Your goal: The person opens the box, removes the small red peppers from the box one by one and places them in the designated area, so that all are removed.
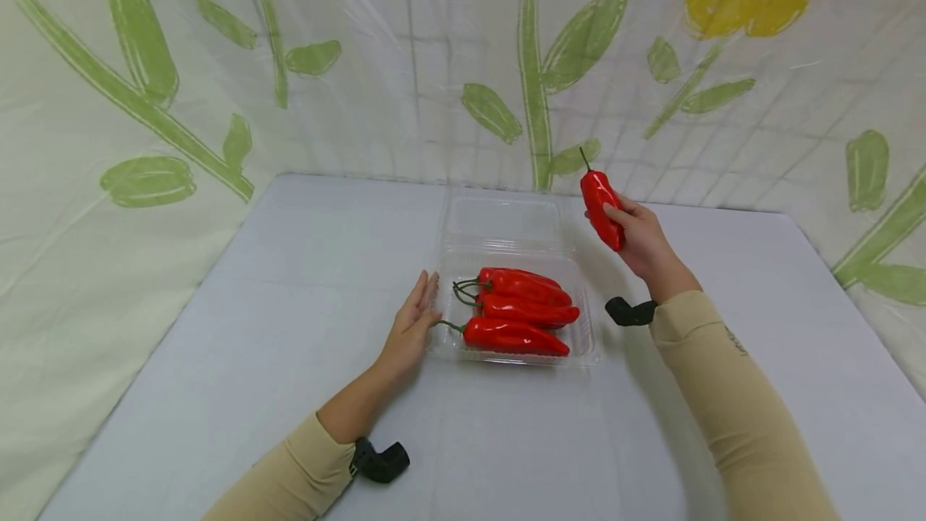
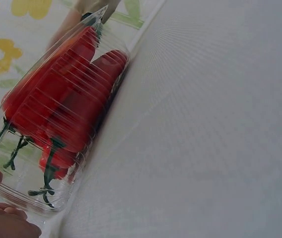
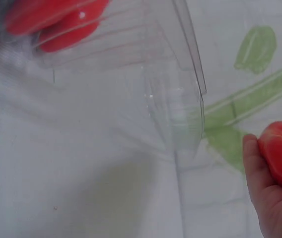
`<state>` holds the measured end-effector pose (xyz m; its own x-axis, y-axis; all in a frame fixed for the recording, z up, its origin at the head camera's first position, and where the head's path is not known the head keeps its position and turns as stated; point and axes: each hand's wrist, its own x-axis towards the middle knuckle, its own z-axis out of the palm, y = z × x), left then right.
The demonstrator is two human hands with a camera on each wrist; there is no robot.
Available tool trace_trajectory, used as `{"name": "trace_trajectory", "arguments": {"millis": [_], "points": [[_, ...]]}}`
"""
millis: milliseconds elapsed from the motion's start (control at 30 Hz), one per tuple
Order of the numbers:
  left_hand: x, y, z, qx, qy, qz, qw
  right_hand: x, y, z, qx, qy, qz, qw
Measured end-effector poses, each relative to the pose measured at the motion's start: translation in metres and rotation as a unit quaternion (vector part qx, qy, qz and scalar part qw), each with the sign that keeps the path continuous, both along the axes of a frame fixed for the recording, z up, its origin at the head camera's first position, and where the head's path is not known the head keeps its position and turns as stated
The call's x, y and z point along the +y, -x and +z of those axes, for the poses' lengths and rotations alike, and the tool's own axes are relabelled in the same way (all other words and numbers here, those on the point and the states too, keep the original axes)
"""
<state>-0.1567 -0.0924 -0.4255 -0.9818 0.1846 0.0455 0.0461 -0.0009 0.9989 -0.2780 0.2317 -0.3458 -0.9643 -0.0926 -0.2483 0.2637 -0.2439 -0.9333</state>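
R fingers (image 1: 633, 209) grip red pepper (image 1: 600, 203) — white tbl (image 1: 325, 344), floral backdrop (image 1: 434, 95) behind.

A pale, white tabletop (image 1: 333, 248) fills the lower part of the head view, its far edge running nearly straight across. Behind and along both sides hangs a whitish sheet (image 1: 376, 103), painted with yellow flowers (image 1: 777, 10), green stems (image 1: 535, 87) and broad green leaves (image 1: 584, 43). Faint grey grid lines (image 1: 415, 63) show across the sheet's middle and right. It has slight creases and a few pale sheens. The light is soft, leaving a blurred shadow (image 1: 661, 408) on the tabletop's right half.
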Motion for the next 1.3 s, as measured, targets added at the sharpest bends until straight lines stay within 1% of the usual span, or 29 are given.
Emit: {"name": "trace_trajectory", "arguments": {"millis": [167, 400, 533, 700, 800, 967, 1133, 1300], "points": [[0.0, -0.001, 0.0, 0.003, 0.001, -0.001, 1.0, 0.006, 0.004, -0.003, -0.028, 0.027, -0.012, 0.9992], [-0.001, -0.001, -0.001, 0.005, -0.001, -0.002, 1.0, 0.011, 0.006, -0.005, -0.042, 0.043, -0.008, 0.9981], [-0.001, -0.001, 0.0, 0.007, -0.005, -0.002, 1.0, 0.012, 0.008, -0.006, -0.054, 0.055, -0.013, 0.9969], [-0.001, -0.002, 0.0, 0.01, -0.003, -0.005, 0.9999, 0.014, 0.012, -0.01, -0.063, 0.076, -0.003, 0.9951], [-0.001, -0.002, 0.0, 0.011, 0.0, -0.004, 0.9999, 0.014, 0.014, -0.013, -0.07, 0.078, -0.003, 0.9945], [0.0, -0.002, 0.001, 0.008, 0.004, -0.001, 1.0, 0.014, 0.017, -0.019, -0.08, 0.062, -0.004, 0.9949], [0.0, -0.001, 0.001, 0.006, 0.002, -0.002, 1.0, 0.014, 0.019, -0.024, -0.08, 0.069, -0.006, 0.9944], [0.0, -0.001, 0.002, 0.004, 0.004, 0.0, 1.0, 0.014, 0.022, -0.028, -0.088, 0.071, -0.017, 0.9934]]}}
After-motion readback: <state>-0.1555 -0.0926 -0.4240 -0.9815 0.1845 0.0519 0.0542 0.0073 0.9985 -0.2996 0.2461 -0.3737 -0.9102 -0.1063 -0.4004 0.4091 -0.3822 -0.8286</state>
